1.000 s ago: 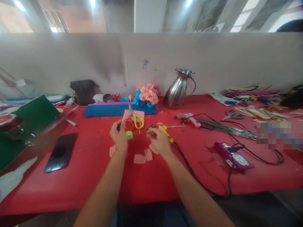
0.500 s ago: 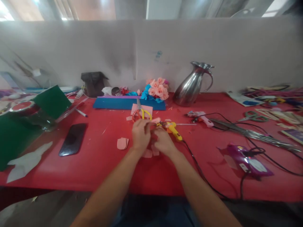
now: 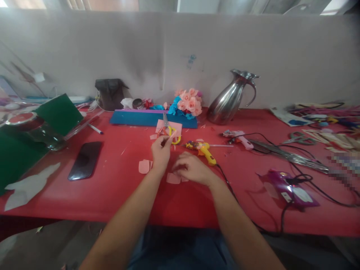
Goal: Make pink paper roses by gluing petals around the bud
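Note:
Between the thumb and fingers of my left hand (image 3: 161,153) is a small piece of pink paper (image 3: 174,134), its tip pointing up and right. My right hand (image 3: 191,167) is a little lower and to the right, its fingers loosely bent and apart, with nothing seen in them. Under its fingertips lie several cut pink paper pieces (image 3: 173,178). Another small stack of pink pieces (image 3: 144,166) rests left of my left wrist. Yellow-handled scissors (image 3: 176,140) lie just beyond my left hand on a pink sheet (image 3: 177,127). A yellow glue gun (image 3: 207,154) lies beyond my right hand.
A blue strip (image 3: 135,119), a bunch of pink paper flowers (image 3: 191,101) and a steel jug (image 3: 228,99) are at the back. A phone (image 3: 85,160) and a jar (image 3: 42,131) are left. A pink glue gun (image 3: 242,140), wires (image 3: 289,156) and a purple power box (image 3: 295,189) are right.
My hands have come apart. The left has moved slightly left with the pink piece, and the right has opened over the loose pieces. The view has tilted slightly down.

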Action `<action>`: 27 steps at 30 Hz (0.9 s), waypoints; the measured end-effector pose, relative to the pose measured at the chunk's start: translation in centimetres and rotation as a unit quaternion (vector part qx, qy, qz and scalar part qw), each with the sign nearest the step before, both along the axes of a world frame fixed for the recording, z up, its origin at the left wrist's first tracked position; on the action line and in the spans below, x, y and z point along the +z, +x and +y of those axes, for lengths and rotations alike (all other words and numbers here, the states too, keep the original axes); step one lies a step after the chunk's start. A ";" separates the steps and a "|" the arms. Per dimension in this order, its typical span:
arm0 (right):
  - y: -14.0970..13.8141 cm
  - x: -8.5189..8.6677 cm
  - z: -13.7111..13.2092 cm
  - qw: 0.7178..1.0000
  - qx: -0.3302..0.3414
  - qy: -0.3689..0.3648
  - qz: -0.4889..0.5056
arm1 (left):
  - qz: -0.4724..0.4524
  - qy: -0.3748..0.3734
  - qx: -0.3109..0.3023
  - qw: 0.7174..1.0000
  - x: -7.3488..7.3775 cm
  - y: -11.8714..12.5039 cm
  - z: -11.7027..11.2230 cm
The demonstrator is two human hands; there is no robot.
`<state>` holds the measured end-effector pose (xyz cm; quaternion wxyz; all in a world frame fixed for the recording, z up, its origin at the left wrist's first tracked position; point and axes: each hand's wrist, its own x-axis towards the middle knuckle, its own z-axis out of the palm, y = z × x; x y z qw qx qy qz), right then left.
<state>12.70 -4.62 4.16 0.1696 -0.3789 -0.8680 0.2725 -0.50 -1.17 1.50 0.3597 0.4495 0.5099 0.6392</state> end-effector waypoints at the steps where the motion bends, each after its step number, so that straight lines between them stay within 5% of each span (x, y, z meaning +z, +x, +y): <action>1: 0.0 0.1 -0.2 1.000 0.019 -0.003 -0.007 | -0.016 -0.005 0.004 1.000 0.0 -0.1 0.1; 4: 0.2 0.3 -0.3 0.998 0.049 0.000 -0.040 | -0.050 -0.011 0.012 0.999 0.0 -0.2 0.1; 11: 1.8 1.2 -0.1 0.995 -0.017 0.045 -0.084 | -0.098 -0.025 0.009 0.995 0.4 -0.1 0.0; 18: 0.8 -0.2 -1.6 0.997 0.022 0.014 -0.073 | -0.102 -0.029 0.002 0.994 0.4 -0.1 0.1; 27: 2.9 -0.7 -2.2 0.995 -0.062 0.031 -0.072 | -0.100 -0.033 -0.003 0.994 0.3 0.1 0.0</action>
